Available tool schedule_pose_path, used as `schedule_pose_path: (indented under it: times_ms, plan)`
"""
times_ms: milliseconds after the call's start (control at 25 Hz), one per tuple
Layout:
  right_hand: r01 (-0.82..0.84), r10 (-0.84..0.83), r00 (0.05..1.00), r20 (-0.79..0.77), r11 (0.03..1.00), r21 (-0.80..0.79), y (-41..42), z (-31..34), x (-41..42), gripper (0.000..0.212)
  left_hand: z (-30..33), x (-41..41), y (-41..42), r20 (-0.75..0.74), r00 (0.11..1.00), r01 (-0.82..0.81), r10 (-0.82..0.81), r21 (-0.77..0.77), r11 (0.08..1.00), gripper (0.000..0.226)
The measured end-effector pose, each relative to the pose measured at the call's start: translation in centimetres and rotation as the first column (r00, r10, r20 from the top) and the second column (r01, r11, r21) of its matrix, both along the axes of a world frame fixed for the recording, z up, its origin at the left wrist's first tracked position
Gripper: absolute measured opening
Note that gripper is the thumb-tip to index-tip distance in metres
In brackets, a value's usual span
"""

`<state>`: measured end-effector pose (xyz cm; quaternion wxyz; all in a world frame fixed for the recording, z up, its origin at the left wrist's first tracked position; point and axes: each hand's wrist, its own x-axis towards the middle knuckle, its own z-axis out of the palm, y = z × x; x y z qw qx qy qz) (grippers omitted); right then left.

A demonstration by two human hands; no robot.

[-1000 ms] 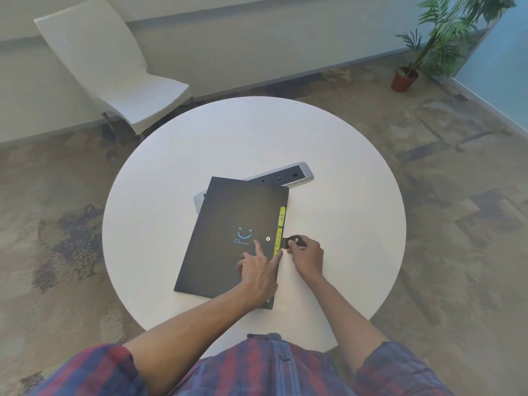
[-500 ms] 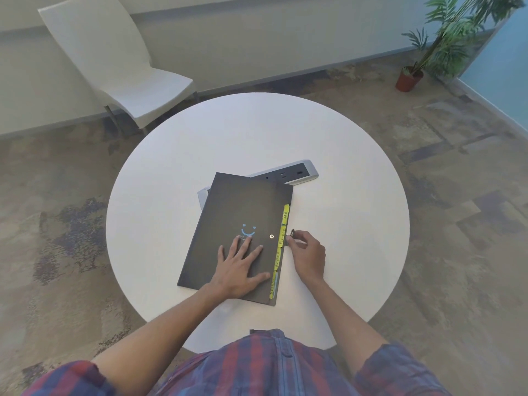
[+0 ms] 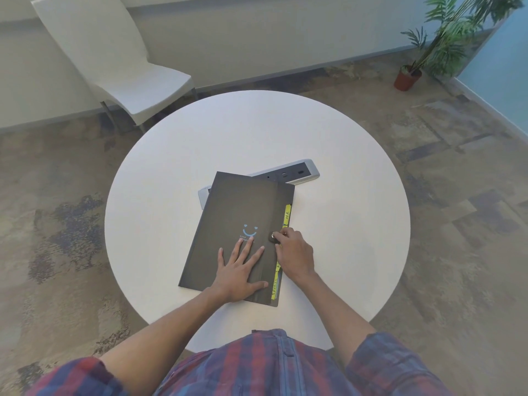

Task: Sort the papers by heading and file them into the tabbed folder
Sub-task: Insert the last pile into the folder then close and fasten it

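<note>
- We see the dark tabbed folder (image 3: pixel 228 224) lying closed on the round table (image 3: pixel 343 224) (yellow tabs (image 3: pixel 287 214) poking out).
- Left hand (image 3: pixel 238 270) rests flat on it.
- Right hand (image 3: pixel 294 252) pinches its snap strap (image 3: pixel 273 237).

Folder (image 3: pixel 231 221) sits mid-counter (image 3: pixel 343 224), partly on top of a power strip (image 3: pixel 303 170); chair (image 3: pixel 120 61) behind-left, plant (image 3: pixel 411 72) behind-right.

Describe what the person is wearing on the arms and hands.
Both forearms are bare. The left hand and right hand wear no gloves, and no watch or bracelet shows. The sleeves are a red and blue plaid shirt's, pushed up near the elbows, matching the shirt front with its buttoned placket.
</note>
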<state>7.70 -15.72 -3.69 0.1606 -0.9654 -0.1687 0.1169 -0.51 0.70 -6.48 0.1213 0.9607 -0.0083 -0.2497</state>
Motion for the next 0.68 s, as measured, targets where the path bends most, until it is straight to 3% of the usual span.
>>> schedule_pose_path:
  times_ms: [160,440,680]
  plan:
    - [-0.099,0.098,0.995,-0.01,0.994,-0.041,-0.6,0.0,0.2,0.038,-0.1,-0.1,0.1,0.001,1.0,0.007,-0.007,0.0,1.0,0.089]
    - [-0.185,0.189,0.982,-0.012,0.943,-0.277,-0.3,-0.4,-1.5,0.065,-0.2,-0.2,0.2,0.004,1.0,0.014,-0.014,-0.008,1.0,0.088]
    - [-0.224,0.242,0.97,-0.003,0.893,-0.39,0.9,-0.4,-1.6,0.066,0.7,0.1,0.2,0.005,1.0,0.004,-0.003,-0.049,0.999,0.081]
